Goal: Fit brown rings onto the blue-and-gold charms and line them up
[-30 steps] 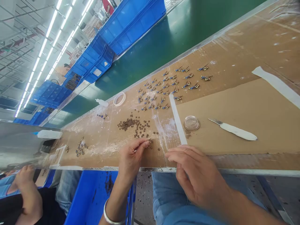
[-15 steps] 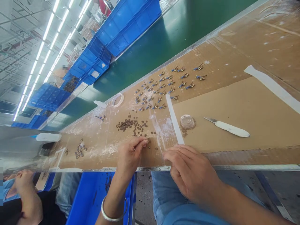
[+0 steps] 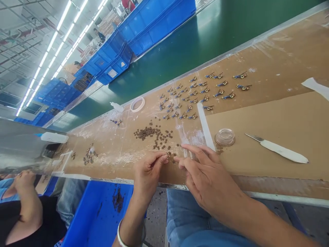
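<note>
The left hand (image 3: 147,173) pinches a tiny piece (image 3: 168,154) at its fingertips, while the right hand (image 3: 205,181), fingers apart, is right beside brown discs (image 3: 145,133) on the bench (image 3: 113,168)!

The small piece (image 3: 168,154) pinched in the left hand (image 3: 147,173) is mostly covered by the fingertips (image 3: 162,158), its shape unclear. The bracelet (image 3: 119,234) and the blue bin (image 3: 102,219) are cut off by the bottom edge, the rightmost white strip (image 3: 317,88) by the right one. A nearby person (image 3: 30,202) is cropped at the left. Fine details on the figurines (image 3: 228,96) are too small to tell.
</note>
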A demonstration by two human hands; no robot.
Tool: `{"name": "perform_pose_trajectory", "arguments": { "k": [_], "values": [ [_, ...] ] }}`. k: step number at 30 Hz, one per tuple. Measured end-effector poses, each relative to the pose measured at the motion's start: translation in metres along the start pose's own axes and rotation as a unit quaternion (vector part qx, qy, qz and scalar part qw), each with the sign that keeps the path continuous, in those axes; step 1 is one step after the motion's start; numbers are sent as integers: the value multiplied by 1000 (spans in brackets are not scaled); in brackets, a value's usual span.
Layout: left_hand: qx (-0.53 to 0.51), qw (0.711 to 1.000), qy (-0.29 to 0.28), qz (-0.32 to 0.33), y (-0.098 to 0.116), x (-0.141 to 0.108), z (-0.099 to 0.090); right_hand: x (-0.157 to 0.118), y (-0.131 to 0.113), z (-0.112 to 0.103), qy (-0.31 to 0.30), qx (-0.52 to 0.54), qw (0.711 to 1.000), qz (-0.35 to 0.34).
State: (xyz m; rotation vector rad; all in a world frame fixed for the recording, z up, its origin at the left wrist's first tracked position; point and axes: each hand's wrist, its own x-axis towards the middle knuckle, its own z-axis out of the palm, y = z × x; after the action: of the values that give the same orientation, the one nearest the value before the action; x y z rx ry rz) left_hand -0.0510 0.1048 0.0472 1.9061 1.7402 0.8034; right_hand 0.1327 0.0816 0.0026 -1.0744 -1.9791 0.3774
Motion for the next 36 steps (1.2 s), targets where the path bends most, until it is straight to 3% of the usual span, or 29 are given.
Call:
{"name": "perform_pose_trajectory", "arguments": {
  "k": [11, 16, 36],
  "values": [
    [-16, 1000, -14, 13, -2, 0, 1, 0, 2, 2, -3, -40, 999, 9],
    [-25, 1000, -14, 9, -2, -1, 1, 1, 1, 3, -34, -34, 999, -13],
    [-2, 1000, -17, 15, -1, 1, 1, 1, 1, 3, -12, -50, 999, 7]
  ]
}}
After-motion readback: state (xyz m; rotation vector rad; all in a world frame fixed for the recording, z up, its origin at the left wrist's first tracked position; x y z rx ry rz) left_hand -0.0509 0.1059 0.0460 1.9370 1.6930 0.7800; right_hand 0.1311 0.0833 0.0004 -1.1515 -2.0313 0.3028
